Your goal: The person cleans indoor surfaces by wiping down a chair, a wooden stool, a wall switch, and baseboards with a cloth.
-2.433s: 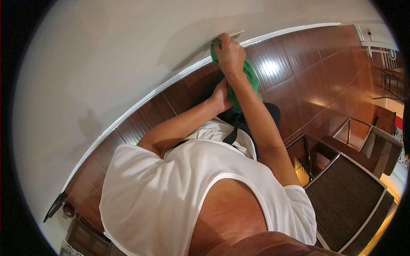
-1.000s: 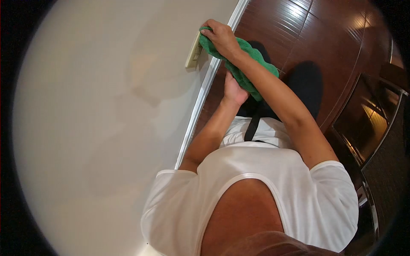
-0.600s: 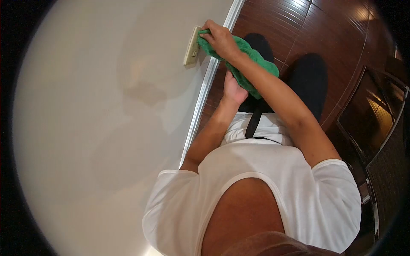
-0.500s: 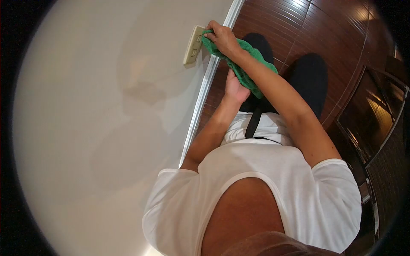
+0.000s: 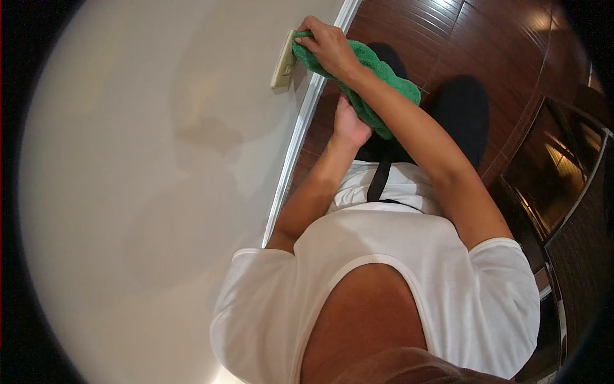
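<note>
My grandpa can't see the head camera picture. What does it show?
A right hand pinches a green cloth at a cream wall plate, while the left hand touches the cloth's lower part. The shirt is white and the floor brown.

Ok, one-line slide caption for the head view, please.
Right hand holding a green cloth at a cream wall plate, left hand at the cloth's lower folds.

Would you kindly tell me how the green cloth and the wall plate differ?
The green cloth is limp and bunched; the wall plate is straight-edged and stiff-looking. The right hand holds the cloth, while the plate is on the wall. The cloth looks larger than the plate.
</note>
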### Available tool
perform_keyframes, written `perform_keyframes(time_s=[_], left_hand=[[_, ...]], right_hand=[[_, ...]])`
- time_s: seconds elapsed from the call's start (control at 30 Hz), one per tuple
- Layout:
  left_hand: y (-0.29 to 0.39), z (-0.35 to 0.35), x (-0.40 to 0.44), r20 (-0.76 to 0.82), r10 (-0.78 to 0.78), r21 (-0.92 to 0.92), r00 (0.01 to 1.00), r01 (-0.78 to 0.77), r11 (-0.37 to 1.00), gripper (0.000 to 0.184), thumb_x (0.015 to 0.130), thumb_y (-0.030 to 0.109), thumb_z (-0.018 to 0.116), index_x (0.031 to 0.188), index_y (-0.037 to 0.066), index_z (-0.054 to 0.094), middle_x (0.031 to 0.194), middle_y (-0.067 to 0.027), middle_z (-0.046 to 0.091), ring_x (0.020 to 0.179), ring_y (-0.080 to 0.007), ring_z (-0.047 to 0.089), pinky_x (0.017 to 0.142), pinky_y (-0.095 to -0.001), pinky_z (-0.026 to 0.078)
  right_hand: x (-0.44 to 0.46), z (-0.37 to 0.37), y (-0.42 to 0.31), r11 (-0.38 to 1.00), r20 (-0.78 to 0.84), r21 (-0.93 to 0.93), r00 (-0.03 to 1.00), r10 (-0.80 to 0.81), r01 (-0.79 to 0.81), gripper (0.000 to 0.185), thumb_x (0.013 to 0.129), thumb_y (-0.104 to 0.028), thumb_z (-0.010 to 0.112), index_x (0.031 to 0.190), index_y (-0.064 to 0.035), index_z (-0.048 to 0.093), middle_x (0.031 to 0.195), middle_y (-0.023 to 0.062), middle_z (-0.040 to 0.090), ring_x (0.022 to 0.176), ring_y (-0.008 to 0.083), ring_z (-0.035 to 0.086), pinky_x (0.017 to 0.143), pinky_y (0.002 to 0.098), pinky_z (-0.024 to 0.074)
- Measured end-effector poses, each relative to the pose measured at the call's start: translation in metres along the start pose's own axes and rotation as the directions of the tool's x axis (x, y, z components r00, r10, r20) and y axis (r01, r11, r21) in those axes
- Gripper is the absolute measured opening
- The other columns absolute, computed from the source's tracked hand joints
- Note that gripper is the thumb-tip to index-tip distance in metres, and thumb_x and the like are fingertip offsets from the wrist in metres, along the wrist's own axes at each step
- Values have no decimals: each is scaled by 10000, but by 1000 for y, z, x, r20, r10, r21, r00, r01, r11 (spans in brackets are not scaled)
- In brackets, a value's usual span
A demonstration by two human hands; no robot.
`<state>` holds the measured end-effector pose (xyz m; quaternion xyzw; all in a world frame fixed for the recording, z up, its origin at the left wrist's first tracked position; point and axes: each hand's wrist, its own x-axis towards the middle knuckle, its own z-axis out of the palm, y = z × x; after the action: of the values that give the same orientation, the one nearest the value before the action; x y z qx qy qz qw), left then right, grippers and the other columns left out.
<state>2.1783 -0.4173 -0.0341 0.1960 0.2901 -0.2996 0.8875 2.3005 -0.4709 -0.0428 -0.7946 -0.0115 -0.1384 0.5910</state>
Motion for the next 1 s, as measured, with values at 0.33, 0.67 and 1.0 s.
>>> perform_keyframes(time_s=[0.33, 0.67, 1.0], left_hand=[[3, -10, -14, -32, -28, -20, 999, 28, 999, 395, 969, 348, 381, 1223, 71, 504, 1225, -105, 555, 1132, -266, 523, 1002, -423, 388], [-3, -30, -21, -58, -6, -25, 998, 5, 1000, 367, 958, 349, 418, 1194, 87, 519, 1175, -94, 580, 1095, -259, 545, 972, -418, 415], [-10, -37, -16, 8, 6, 18, 1000, -6, 1000, 384, 968, 360, 398, 1222, 93, 506, 1216, -76, 552, 1136, -242, 511, 992, -400, 396]], right_hand=[[-13, 3, -15, 998, -96, 26, 993, -61, 64, 172, 813, -128, 631, 950, -46, 567, 798, 161, 603, 727, 338, 605, 641, 389, 479], [-36, 15, -21, 984, -16, -47, 985, -173, 172, 192, 778, -55, 655, 927, -36, 536, 799, 152, 586, 747, 337, 606, 650, 396, 481], [-39, 21, 5, 990, 85, -119, 994, -64, 74, 191, 796, -128, 632, 882, -29, 493, 822, 190, 597, 794, 398, 593, 667, 468, 474]])
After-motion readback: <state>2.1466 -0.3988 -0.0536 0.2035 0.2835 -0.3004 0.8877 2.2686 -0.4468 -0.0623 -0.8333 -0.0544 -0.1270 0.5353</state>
